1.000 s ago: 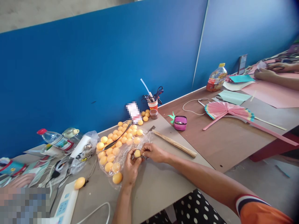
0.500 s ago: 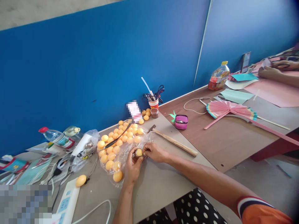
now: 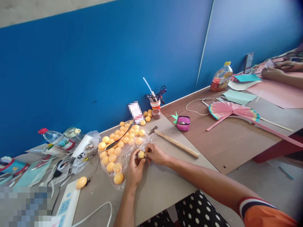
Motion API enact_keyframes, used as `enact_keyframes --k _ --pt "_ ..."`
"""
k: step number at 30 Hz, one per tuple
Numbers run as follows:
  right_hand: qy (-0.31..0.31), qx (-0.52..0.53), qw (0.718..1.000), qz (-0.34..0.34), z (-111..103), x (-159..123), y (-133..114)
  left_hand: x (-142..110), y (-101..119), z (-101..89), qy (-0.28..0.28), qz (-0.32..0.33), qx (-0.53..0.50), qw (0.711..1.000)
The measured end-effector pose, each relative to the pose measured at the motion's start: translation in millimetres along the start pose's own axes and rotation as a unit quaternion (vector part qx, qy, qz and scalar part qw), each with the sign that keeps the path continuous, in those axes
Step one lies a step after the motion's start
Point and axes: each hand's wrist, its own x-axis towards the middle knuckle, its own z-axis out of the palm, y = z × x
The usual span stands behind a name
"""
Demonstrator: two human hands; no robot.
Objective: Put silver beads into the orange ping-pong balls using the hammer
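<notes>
My left hand [image 3: 135,170] curls round a small round piece [image 3: 141,154] with a yellow face and a dark, shiny rim. Thumb and fingers of my right hand [image 3: 156,154] are pinched together at the right edge of this piece; what exactly sits between those fingertips is hidden. Just left of both hands, a clear plastic bag [image 3: 127,154] lies among and over several orange-yellow balls [image 3: 117,151]. A black strap [image 3: 119,137] rests across the balls. Behind my right hand lies a hammer [image 3: 176,143] with a wooden handle.
On the left are a bottle [image 3: 58,139], cables, a power strip [image 3: 67,201] and one loose ball [image 3: 81,183]. A paper cup [image 3: 155,105] of tools stands by the blue partition [image 3: 99,63]. Rightward lie a purple pouch [image 3: 183,123] and a pink paper fan [image 3: 227,111]. A co-worker's hands [image 3: 274,74] hold scissors.
Both hands stay at the same spot with the round piece between them, shifting only slightly. The camera view has moved a little; the things on the table have not.
</notes>
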Motion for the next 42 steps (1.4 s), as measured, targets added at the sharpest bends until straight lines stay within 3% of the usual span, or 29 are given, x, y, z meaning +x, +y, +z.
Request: enact_keyframes --k 7,10,14,22,28,35,42 --pt "-0.074 0.117 0.990 -0.035 -11 10 -2 2 10 -0.4 0.015 -0.007 -0.055 0.998" --pt "-0.065 0.154 0.985 -0.054 -22 10 -7 2 15 -2.6 0.026 -0.009 -0.104 0.994" --pt "-0.058 0.097 0.992 -0.061 -31 10 -7 1 19 -4.5 0.042 -0.032 -0.166 0.985" --pt "-0.018 0.019 0.998 -0.052 -22 14 1 0 27 -2.0 0.029 -0.047 -0.218 0.974" --pt "0.109 -0.093 0.969 -0.202 -32 14 -3 2 23 -2.9 0.029 -0.036 -0.207 0.977" --pt "0.125 -0.180 0.928 -0.300 -29 9 -2 2 23 -2.5 0.035 -0.041 -0.220 0.974" --pt "0.082 -0.195 0.928 -0.305 -22 5 0 5 21 -10.9 0.016 -0.077 -0.320 0.944"
